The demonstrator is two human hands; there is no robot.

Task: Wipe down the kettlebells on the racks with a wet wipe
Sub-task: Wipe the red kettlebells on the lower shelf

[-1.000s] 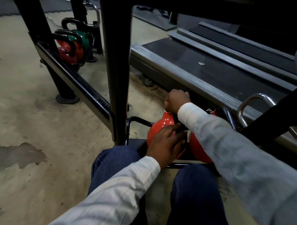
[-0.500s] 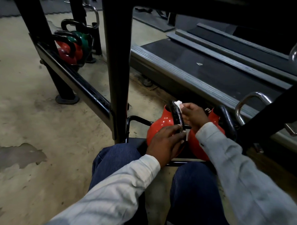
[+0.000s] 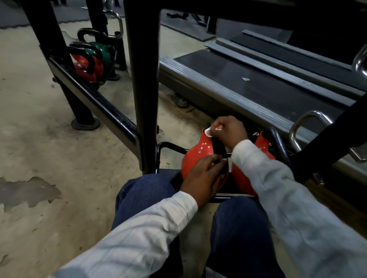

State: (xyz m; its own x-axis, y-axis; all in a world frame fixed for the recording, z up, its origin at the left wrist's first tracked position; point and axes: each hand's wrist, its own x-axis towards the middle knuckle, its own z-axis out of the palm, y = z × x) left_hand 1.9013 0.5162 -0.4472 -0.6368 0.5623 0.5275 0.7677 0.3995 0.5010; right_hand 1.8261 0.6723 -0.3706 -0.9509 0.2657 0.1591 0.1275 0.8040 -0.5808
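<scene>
Setting: worn concrete floor (image 3: 33,144), treadmill (image 3: 259,84) behind black rack (image 3: 144,77).
Red kettlebell (image 3: 196,154): on the rack's lowest shelf.
Left hand (image 3: 202,179): fingers relaxed, flat on its body.
Right hand (image 3: 230,131): fingers curled, pinching white wet wipe (image 3: 208,131) at its handle.

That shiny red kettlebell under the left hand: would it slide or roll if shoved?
Likely heavy for its size; the red kettlebell looks like solid metal. Its glossy rounded body may be slippery, so the left hand lying on it probably steadies it. It might rock rather than roll.
</scene>
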